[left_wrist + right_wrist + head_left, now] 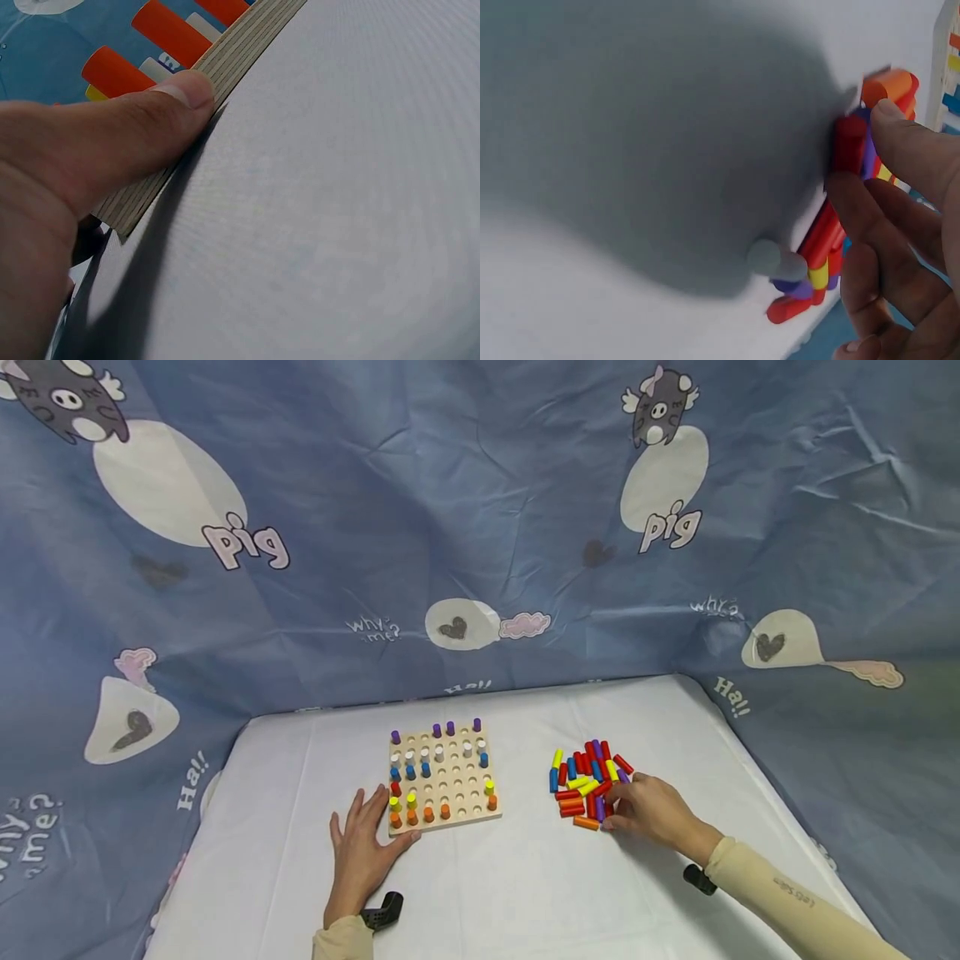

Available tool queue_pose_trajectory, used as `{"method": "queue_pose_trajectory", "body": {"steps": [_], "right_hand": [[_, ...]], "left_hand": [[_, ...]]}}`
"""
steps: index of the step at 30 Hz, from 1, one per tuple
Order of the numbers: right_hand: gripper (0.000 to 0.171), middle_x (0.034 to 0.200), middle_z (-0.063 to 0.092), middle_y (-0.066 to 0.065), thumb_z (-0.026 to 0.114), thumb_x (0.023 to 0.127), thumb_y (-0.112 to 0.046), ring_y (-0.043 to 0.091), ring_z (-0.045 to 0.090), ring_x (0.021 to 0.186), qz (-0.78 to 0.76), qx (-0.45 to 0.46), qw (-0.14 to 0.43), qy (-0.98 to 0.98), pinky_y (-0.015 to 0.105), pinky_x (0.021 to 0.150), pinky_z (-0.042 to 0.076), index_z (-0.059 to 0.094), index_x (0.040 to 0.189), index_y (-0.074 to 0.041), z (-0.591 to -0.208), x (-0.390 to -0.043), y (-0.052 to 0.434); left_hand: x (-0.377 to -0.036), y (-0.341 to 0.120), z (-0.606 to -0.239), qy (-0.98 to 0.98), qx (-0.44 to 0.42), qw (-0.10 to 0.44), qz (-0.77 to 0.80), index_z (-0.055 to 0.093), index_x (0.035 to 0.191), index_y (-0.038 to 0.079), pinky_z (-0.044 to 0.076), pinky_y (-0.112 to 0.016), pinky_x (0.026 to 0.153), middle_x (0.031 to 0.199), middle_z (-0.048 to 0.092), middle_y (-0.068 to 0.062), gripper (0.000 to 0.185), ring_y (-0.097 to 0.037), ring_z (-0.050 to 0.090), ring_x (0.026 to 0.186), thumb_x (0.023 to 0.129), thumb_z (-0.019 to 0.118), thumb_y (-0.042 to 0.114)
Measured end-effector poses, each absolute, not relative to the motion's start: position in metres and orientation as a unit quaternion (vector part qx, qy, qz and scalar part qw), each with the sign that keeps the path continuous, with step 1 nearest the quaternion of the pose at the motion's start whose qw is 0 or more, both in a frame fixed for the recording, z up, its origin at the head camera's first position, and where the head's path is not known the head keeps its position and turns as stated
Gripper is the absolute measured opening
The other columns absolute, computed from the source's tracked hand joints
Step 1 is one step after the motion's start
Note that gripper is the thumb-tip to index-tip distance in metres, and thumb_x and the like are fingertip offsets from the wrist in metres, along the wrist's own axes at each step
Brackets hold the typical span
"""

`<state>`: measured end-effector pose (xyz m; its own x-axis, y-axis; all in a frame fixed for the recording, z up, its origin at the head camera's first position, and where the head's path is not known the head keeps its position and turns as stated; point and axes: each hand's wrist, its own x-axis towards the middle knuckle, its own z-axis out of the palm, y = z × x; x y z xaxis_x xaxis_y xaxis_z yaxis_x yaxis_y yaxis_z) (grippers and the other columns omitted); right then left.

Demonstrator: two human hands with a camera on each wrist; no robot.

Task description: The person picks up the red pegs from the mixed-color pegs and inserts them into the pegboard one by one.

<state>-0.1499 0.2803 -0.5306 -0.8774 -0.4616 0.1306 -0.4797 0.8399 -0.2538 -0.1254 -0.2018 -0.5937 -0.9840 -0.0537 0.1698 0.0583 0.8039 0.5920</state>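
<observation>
A square wooden pegboard [459, 787] with rows of holes lies on the table, holding coloured pegs upright. Along its left side my left hand [363, 847] rests with fingers spread. The left wrist view shows that thumb [184, 94] pressing the layered front edge, close to the orange pegs [120, 73]. My right hand [651, 810] reaches into a pile of loose pegs [581, 783] on the right. Its thumb and index finger stand apart around a red peg [850, 142], the index fingertip right at its lower end. A purple peg [869, 154] lies beside it.
A white cloth [517, 885] covers the table, and a blue patterned curtain [480, 527] hangs behind it. In the right wrist view a pale peg [765, 259] lies at the pile's near side. Black wrist cameras [384, 912] sit below both hands.
</observation>
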Motion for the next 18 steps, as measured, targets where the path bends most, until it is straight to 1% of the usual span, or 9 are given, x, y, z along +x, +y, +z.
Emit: {"method": "queue_pose_trajectory", "body": {"steps": [3,7,10,15,18], "right_hand": [[0.034,0.076,0.071,-0.008,0.096,0.075,-0.041,0.005,0.044,0.069,0.127,0.248,0.045,-0.959,0.020,0.058,0.038,0.081,0.095,-0.018,-0.533,-0.146,0.278],[0.035,0.083,0.076,-0.006,0.097,0.074,-0.041,0.007,0.049,0.071,0.108,0.247,0.063,-0.961,0.023,0.061,0.045,0.082,0.096,-0.017,-0.538,-0.141,0.275],[0.034,0.084,0.078,-0.006,0.097,0.074,-0.039,0.008,0.053,0.073,0.101,0.243,0.077,-0.962,0.026,0.062,0.049,0.082,0.095,-0.017,-0.542,-0.137,0.273],[0.035,0.083,0.077,-0.007,0.098,0.072,-0.037,0.009,0.054,0.074,0.094,0.240,0.096,-0.961,0.026,0.062,0.049,0.083,0.095,-0.016,-0.545,-0.133,0.271],[0.034,0.083,0.078,-0.007,0.099,0.072,-0.036,0.009,0.051,0.073,0.087,0.241,0.106,-0.961,0.024,0.060,0.047,0.083,0.095,-0.016,-0.547,-0.133,0.271]], "left_hand": [[-0.125,-0.201,-0.594,-0.945,-0.002,0.093,-0.313,0.052,0.154,0.000,0.001,-0.079,0.124,0.162,0.049,-0.021,0.095,-0.048,0.028,0.158,0.080,0.089,0.048],[-0.124,-0.202,-0.594,-0.945,-0.003,0.094,-0.313,0.053,0.154,0.000,0.001,-0.079,0.124,0.162,0.050,-0.021,0.095,-0.049,0.028,0.157,0.080,0.089,0.048],[-0.123,-0.202,-0.595,-0.945,-0.002,0.092,-0.315,0.053,0.153,0.000,0.001,-0.079,0.124,0.161,0.050,-0.021,0.094,-0.049,0.028,0.157,0.080,0.089,0.048],[-0.124,-0.202,-0.594,-0.945,-0.002,0.090,-0.315,0.053,0.154,0.000,0.000,-0.078,0.124,0.162,0.049,-0.021,0.094,-0.049,0.027,0.158,0.080,0.090,0.046],[-0.125,-0.202,-0.594,-0.946,-0.003,0.090,-0.312,0.052,0.154,0.000,0.000,-0.078,0.124,0.162,0.049,-0.021,0.095,-0.049,0.027,0.157,0.080,0.090,0.046]]}}
